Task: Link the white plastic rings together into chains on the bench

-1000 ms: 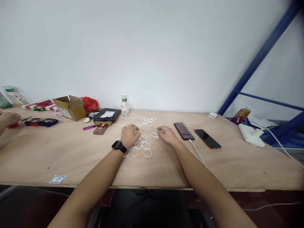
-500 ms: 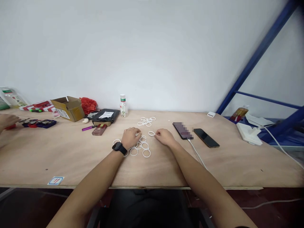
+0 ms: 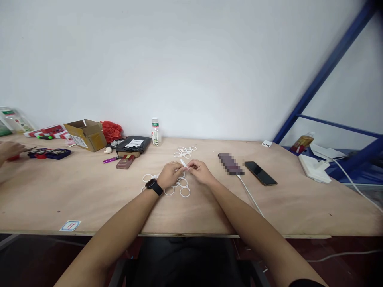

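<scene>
A white ring (image 3: 183,162) was pinched by the fingers of both the left hand (image 3: 170,174) and the right hand (image 3: 201,172) over the bench (image 3: 203,211). Looser rings (image 3: 183,186) were spread beside the left hand; a farther cluster (image 3: 185,152) was seen beyond.

Rings (image 3: 183,162): plain white. Tabletop (image 3: 104,199): light brown, faint streaks. Watch (image 3: 154,186): black. Carton (image 3: 92,139): brown. Bag (image 3: 110,130): red. Parcel (image 3: 145,142): black, white label (image 3: 134,143). Small box (image 3: 125,162): maroon. Stick (image 3: 110,160): purple. Frame (image 3: 326,75): blue. Cable (image 3: 250,195): white. Sticker (image 3: 70,226): white, blue border, red marks. Bottle cap (image 3: 154,119): white. Wall (image 3: 209,67): pale grey.
</scene>
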A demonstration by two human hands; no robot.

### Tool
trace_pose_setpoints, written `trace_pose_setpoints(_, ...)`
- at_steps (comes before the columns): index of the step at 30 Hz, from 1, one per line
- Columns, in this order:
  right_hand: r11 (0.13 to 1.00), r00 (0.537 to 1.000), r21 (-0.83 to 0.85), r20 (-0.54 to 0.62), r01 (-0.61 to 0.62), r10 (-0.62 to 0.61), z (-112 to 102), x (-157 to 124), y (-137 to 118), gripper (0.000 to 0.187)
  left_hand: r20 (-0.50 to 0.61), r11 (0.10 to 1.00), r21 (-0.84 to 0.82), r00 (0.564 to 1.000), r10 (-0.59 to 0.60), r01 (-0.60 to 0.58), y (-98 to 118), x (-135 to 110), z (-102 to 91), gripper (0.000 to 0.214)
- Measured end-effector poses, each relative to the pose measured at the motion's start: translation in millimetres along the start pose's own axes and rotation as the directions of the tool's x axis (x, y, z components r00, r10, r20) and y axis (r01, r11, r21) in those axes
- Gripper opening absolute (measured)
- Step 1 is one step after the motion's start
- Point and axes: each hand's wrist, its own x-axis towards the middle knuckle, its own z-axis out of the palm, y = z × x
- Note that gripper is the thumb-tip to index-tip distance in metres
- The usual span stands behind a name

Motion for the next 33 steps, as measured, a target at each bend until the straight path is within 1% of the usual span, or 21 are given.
trace_pose_setpoints(2,1.0,1.0,0.02,-0.003,-0.023,0.023,-1,1,4,0.026,-0.013,0.999,-0.002,0.999,-0.05,0.05,-1,-1,-0.7,0.035)
trace_pose_setpoints(3,0.999,0.999,0.014,-0.018,-0.039,0.039,0,0,5,0.027,-0.026,0.996,-0.009,0.996,-0.087,0.087,-2,-1,-1.4,0.036)
trace_pose_setpoints(6,0.992,0.996,-0.105,-0.057,-0.074,0.068,2,-1,8,0.028,-0.066,0.983,-0.032,0.981,-0.181,0.179,-3,-2,-4.6,0.071)
trace_pose_setpoints(7,0.984,0.997,-0.163,-0.045,-0.076,0.07,2,-1,9,0.028,-0.075,0.982,-0.021,0.979,-0.191,0.19,-4,-3,-5.6,0.075)
trace_pose_setpoints(8,0.973,0.997,-0.217,-0.027,-0.073,0.069,2,0,11,0.028,-0.08,0.981,0.007,0.978,-0.191,0.192,-4,-3,-6.5,0.072)
trace_pose_setpoints(11,0.937,0.999,-0.346,-0.016,-0.053,0.051,-2,4,18,0.026,-0.049,0.973,0.153,0.985,-0.165,0.171,-4,-3,-7.3,0.054)
trace_pose_setpoints(12,0.92,0.998,-0.388,-0.038,-0.054,0.043,-4,8,22,0.026,-0.016,0.966,0.202,0.987,-0.16,0.16,-4,-4,-6.8,0.051)
trace_pose_setpoints(14,0.872,0.997,-0.485,-0.069,-0.066,0.037,-8,16,30,0.026,0.087,0.952,0.28,0.984,-0.154,0.124,-4,-5,-5.0,0.048)
trace_pose_setpoints(15,0.842,0.995,-0.534,-0.085,-0.082,0.044,-10,20,34,0.029,0.14,0.946,0.307,0.979,-0.15,0.101,-5,-5,-3.8,0.048)
trace_pose_setpoints(17,0.778,0.995,-0.62,-0.079,-0.098,0.062,-13,31,41,0.038,0.217,0.938,0.343,0.966,-0.139,0.058,-5,-6,-1.6,0.047)
trace_pose_setpoints(20,0.696,0.992,-0.71,-0.036,-0.111,0.122,-13,48,48,0.051,0.243,0.929,0.37,0.962,-0.123,0.025,-5,-7,0.4,0.046)
trace_pose_setpoints(23,0.638,0.979,-0.76,0.014,-0.121,0.203,-12,66,51,0.057,0.236,0.923,0.384,0.966,-0.104,0.006,-4,-6,0.2,0.045)
trace_pose_setpoints(26,0.611,0.973,-0.788,0.078,-0.073,0.217,-11,76,50,0.053,0.225,0.92,0.393,0.969,-0.102,0.006,-1,-5,-1.2,0.044)
trace_pose_setpoints(28,0.587,0.972,-0.808,0.088,-0.06,0.219,-12,75,48,0.048,0.211,0.916,0.402,0.971,-0.113,0.02,1,-5,-1.8,0.043)
trace_pose_setpoints(31,0.542,0.973,-0.836,0.052,-0.081,0.227,-14,63,45,0.036,0.187,0.913,0.405,0.975,-0.123,0.038,2,-5,-1.1,0.041)
trace_pose_setpoints(33,0.529,0.977,-0.844,0.036,-0.084,0.212,-15,50,42,0.029,0.177,0.918,0.394,0.977,-0.12,0.042,0,-5,0.2,0.041)
